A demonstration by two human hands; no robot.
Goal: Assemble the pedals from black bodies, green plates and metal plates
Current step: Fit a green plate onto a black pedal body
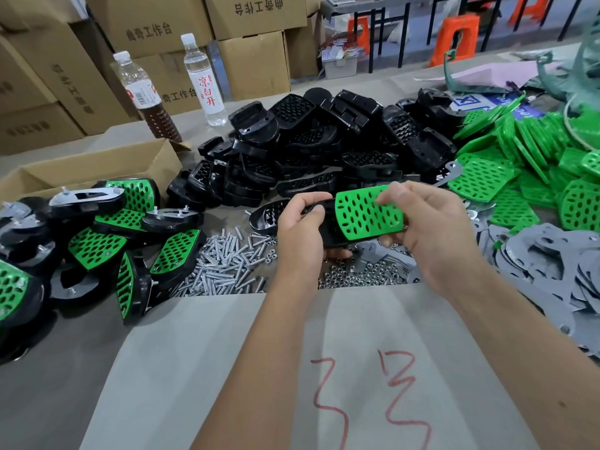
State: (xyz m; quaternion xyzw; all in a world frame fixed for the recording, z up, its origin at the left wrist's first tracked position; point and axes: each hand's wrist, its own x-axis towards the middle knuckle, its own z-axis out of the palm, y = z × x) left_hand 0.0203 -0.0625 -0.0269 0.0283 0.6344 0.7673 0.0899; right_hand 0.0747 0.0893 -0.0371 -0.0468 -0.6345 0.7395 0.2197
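Note:
My left hand point(300, 227) grips a black pedal body point(329, 233) from its left end, above the table's middle. A green perforated plate point(367, 214) lies on top of that body, and my right hand point(431, 222) holds the plate's right side with thumb below and blurred fingers above. Behind them rises a big heap of black bodies point(324, 147). Loose green plates point(519, 170) are piled at the right. Grey metal plates point(552, 254) spread out at the right front. Several assembled pedals point(107, 235) lie at the left.
Screws point(224, 261) and nuts point(363, 274) lie scattered under my hands. A grey sheet with red marks point(324, 368) covers the near table. An open carton point(97, 170) sits at the left, two bottles point(201, 79) stand behind, with stacked cartons beyond.

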